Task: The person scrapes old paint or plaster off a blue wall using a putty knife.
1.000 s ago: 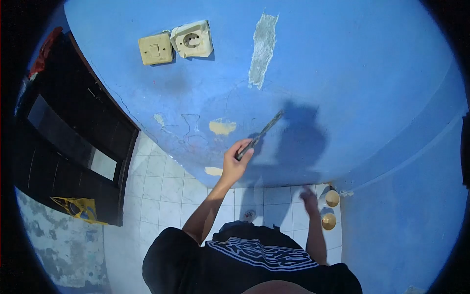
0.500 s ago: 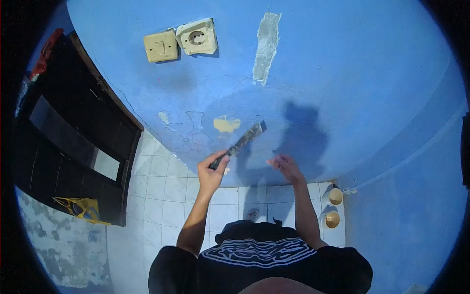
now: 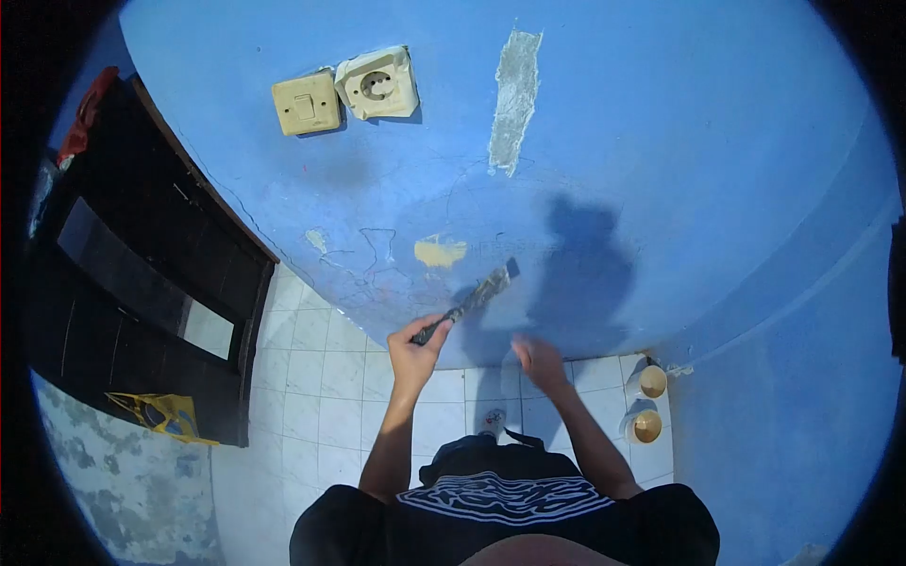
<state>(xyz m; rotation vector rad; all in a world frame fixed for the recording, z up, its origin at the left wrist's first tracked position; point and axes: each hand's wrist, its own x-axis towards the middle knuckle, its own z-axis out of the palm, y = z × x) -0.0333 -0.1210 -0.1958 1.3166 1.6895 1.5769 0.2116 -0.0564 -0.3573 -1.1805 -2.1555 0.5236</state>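
Observation:
My left hand [image 3: 413,366] is closed around the dark handle of a putty knife [image 3: 477,297]. Its stained, narrow blade points up and right, in front of the blue wall [image 3: 717,170]. Just above the blade, a cream patch [image 3: 440,251] marks the wall. Grey filler forms a long vertical strip [image 3: 515,104] higher up. My right hand [image 3: 541,366] hangs low near the foot of the wall, holding nothing visible, its fingers loosely bent and partly hidden by the back of the hand.
A light switch [image 3: 307,102] and a socket [image 3: 377,85] sit at upper left. Two tubs [image 3: 645,426] stand on the white tiled floor [image 3: 335,377] at right. A dark cabinet [image 3: 160,255] with a yellow bag [image 3: 162,415] is on the left. My shadow falls on the wall.
Both hands have come down slightly, the putty knife with the left one. The fingers of my right hand, spread before, are now more bent.

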